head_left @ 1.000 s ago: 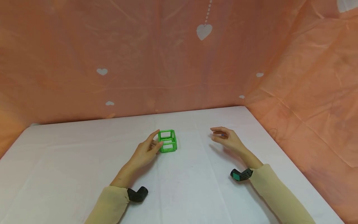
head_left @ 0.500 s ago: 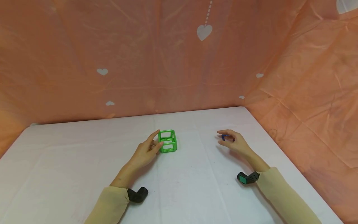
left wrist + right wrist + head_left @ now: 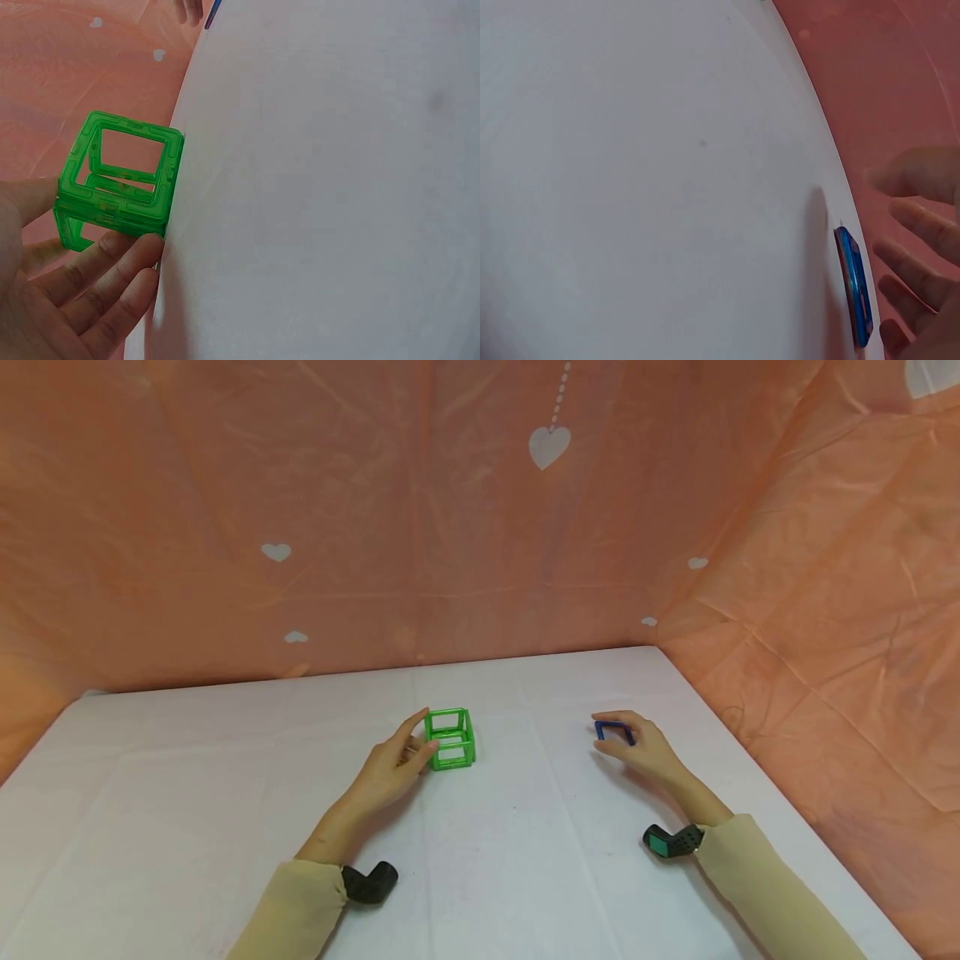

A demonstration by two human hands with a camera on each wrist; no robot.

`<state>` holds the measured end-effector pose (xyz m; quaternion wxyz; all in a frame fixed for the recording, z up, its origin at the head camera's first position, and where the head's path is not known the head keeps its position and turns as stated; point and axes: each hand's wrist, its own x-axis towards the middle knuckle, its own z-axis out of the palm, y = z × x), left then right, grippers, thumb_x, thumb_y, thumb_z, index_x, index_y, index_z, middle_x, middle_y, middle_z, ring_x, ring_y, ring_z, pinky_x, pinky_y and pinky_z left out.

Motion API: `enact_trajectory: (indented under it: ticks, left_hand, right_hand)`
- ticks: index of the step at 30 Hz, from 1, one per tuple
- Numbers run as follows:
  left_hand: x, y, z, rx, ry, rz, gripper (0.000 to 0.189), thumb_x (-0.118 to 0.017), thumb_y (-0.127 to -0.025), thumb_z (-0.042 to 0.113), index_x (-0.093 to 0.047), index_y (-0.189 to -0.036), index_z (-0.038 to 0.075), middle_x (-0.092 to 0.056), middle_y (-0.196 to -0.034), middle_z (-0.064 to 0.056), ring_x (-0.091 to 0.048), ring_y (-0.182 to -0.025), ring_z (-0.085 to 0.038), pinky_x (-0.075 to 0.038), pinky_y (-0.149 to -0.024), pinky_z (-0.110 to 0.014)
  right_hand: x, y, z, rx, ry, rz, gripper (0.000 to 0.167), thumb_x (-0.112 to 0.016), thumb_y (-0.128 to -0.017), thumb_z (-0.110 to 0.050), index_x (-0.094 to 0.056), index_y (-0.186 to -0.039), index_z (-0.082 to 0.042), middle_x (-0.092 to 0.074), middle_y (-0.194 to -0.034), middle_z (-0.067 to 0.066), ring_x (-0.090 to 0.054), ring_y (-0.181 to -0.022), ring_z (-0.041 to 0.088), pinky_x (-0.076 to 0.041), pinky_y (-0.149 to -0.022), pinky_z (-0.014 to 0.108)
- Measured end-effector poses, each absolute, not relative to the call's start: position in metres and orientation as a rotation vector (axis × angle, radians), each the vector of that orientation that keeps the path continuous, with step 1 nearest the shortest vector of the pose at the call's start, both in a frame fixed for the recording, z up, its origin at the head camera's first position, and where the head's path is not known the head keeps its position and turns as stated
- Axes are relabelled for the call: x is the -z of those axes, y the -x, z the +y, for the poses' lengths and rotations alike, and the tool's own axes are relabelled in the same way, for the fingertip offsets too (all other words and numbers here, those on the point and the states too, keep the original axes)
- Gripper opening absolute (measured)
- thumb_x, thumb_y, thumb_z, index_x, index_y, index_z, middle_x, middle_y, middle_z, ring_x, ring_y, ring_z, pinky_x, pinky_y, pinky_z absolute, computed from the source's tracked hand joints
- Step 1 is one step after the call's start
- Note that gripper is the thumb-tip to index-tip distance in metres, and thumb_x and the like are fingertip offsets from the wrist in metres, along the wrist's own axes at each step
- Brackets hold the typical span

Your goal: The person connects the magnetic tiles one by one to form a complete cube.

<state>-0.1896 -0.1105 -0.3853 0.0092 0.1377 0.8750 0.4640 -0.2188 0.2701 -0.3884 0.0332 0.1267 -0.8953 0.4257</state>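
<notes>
My left hand (image 3: 386,772) holds a green see-through cube (image 3: 453,745) made of magnetic tiles, thumb and index finger at its left side. In the left wrist view, fingers (image 3: 97,296) sit against the lower part of the cube (image 3: 112,206), which has open square frames for faces. Off to the right, my right hand (image 3: 647,753) is spread around a blue square magnetic tile (image 3: 613,724). The right wrist view shows that tile (image 3: 855,289) lying flat on the table, with a gap between it and the loosely parted fingers (image 3: 922,225).
A white cloth covers the table (image 3: 510,860). Orange sheeting (image 3: 420,527) with white hearts rises behind it and along the right side. Black wrist cameras (image 3: 370,882) are worn at both sleeves.
My right hand has drawn back to the right and slightly toward me, bringing the blue tile into view between its fingers. The left hand and green cube have stayed put.
</notes>
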Motion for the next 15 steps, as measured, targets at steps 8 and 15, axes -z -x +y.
enact_trajectory:
  ticks: [8,15]
  left_hand:
    - [0.3846,0.1895,-0.1110,-1.443,-0.434,2.728,0.058,-0.053,-0.100,0.023,-0.029,-0.150,0.008,-0.066,-0.097,-0.013,-0.064,-0.081,-0.018,-0.049,-0.072,-0.031]
    - [0.3852,0.1894,-0.1112,-1.442,-0.430,2.728,0.058,-0.053,-0.099,0.024,-0.029,-0.150,0.009,-0.066,-0.097,-0.012,-0.064,-0.081,-0.017,-0.049,-0.074,-0.032]
  right_hand:
    - [0.3898,0.2200,0.2766,-1.306,-0.366,-2.788,0.047,-0.073,-0.083,-0.013,-0.059,-0.126,0.001,-0.051,-0.133,0.025,-0.041,-0.129,0.041,-0.026,-0.108,0.059]
    - [0.3920,0.2205,0.2806,-1.227,-0.323,-2.834,0.051,-0.072,-0.083,-0.015,-0.057,-0.129,0.000,-0.049,-0.134,0.027,-0.044,-0.124,0.041,-0.032,-0.105,0.056]
